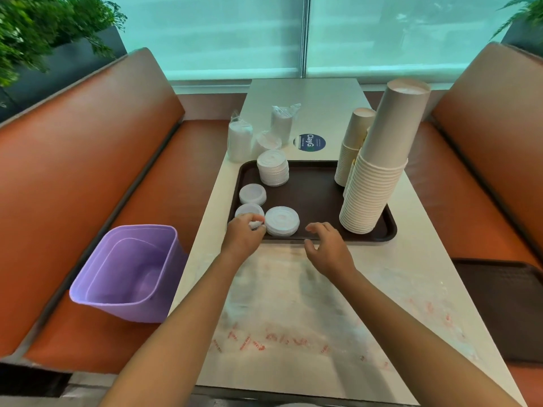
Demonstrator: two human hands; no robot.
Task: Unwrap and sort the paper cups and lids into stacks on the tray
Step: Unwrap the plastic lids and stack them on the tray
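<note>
A dark brown tray (317, 198) lies across the white table. On its left stand several low stacks of white lids: a tall one at the back (273, 168), a small one (252, 194), one at the front left corner (248, 210) and a wider one (282, 221). Two tall stacks of upside-down paper cups (379, 171) fill the tray's right side. My left hand (244, 235) pinches the front-left lid stack at its near edge. With relaxed fingers, my right hand (327, 248) hovers over the tray's front rim and holds nothing. Behind the tray stand wrapped bundles of lids (240, 141).
A clear plastic wrapper with red print (293, 312) lies flat on the table in front of me. A purple bin (129, 271) sits on the orange bench at left. A second dark tray (505, 309) rests on the right bench. A round blue sticker (310, 142) marks the table.
</note>
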